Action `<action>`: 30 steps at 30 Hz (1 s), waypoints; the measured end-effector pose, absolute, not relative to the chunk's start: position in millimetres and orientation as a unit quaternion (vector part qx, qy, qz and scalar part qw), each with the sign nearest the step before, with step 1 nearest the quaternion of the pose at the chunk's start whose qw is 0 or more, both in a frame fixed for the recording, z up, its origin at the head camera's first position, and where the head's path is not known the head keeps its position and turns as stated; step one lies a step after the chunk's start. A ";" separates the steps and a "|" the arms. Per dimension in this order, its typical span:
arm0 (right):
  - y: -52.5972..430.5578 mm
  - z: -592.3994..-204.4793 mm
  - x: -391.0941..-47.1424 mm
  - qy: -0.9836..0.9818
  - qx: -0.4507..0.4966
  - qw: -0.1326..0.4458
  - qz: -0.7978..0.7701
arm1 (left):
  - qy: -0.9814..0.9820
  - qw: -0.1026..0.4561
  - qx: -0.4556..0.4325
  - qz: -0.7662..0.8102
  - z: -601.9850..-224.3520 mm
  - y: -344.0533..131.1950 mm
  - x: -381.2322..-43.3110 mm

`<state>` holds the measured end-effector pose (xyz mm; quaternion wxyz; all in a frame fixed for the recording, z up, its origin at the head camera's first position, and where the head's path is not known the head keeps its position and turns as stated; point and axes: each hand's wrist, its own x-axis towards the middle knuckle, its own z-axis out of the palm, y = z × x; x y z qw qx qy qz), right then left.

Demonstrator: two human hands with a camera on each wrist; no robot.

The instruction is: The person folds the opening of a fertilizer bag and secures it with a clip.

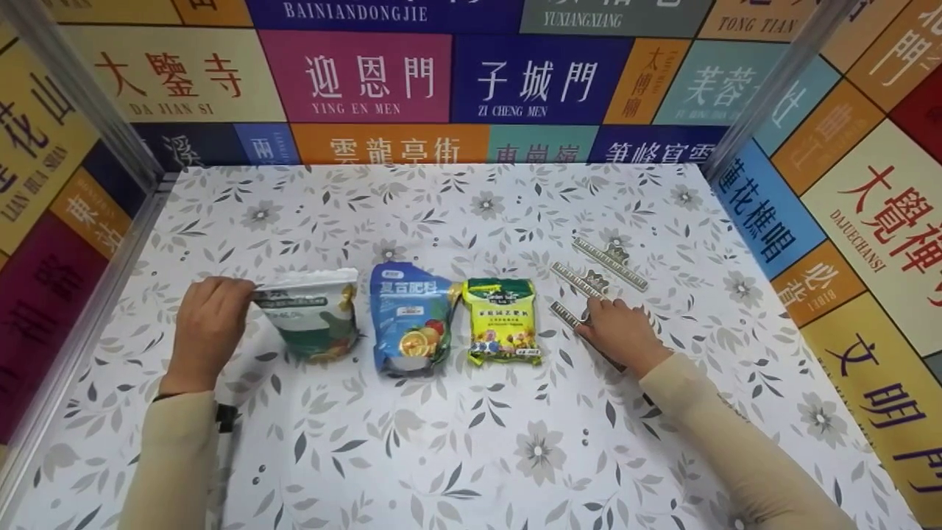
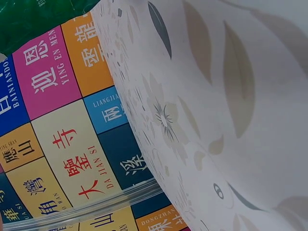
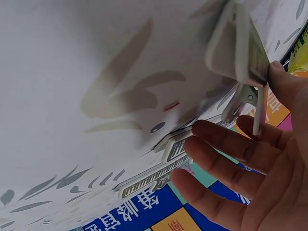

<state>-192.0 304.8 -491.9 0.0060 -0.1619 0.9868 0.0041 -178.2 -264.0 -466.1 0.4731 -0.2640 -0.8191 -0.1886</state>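
Blue pouch (image 1: pixel 406 320), head view only, left grip (image 1: pixel 210 327) pinching bag (image 1: pixel 316 318), right grip (image 1: pixel 625 333) pinching clip (image 3: pixel 241 50)

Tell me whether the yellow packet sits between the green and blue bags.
No, the blue bag sits between the green bag and yellow packet.

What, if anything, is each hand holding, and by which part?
Left hand: the green bag, by its top left corner. Right hand: the nearest clip, apparently by its handle.

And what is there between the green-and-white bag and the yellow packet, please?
The blue pouch is between the green-and-white bag and the yellow packet; the head view shows this.
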 end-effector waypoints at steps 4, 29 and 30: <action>304.5 -491.6 -191.8 0.987 -0.162 0.010 -0.003 | -0.820 0.471 -0.265 -0.186 -465.7 -264.6 -177.8; 303.8 -478.9 -189.4 0.970 -0.223 -0.067 -0.070 | -0.818 0.474 -0.269 -0.183 -465.8 -264.4 -177.5; 303.5 -477.4 -189.7 0.969 -0.226 -0.072 -0.065 | -0.818 0.474 -0.269 -0.183 -465.7 -264.4 -177.4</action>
